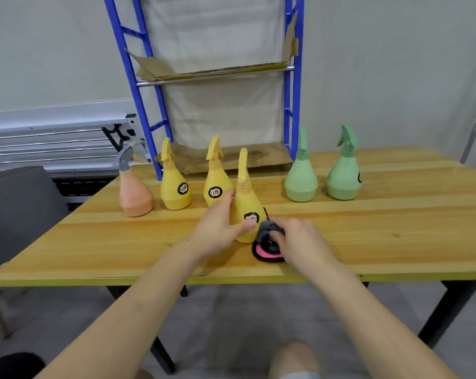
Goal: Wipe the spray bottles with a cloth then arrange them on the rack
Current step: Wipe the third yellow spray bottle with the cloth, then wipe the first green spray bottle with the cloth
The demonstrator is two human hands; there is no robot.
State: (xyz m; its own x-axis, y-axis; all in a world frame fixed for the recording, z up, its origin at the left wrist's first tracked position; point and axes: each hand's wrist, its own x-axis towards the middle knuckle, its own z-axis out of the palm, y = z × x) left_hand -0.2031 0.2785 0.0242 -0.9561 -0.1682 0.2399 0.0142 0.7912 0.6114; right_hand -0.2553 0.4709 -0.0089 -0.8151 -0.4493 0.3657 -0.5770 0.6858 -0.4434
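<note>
A plain workroom: wooden table, blue metal rack against bare grey walls.

The left hand is covering part of the near yellow bottle. The right hand is hiding part of the cloth. Bottle label text is reading too small. The frame edge is cutting off the rack top.

Matt yellow plastic spray bottle; soft dark cloth with pink patch; smooth, lightly glossy yellow wooden bench; glossy blue-painted metal rack lined with rough brown cardboard.
</note>
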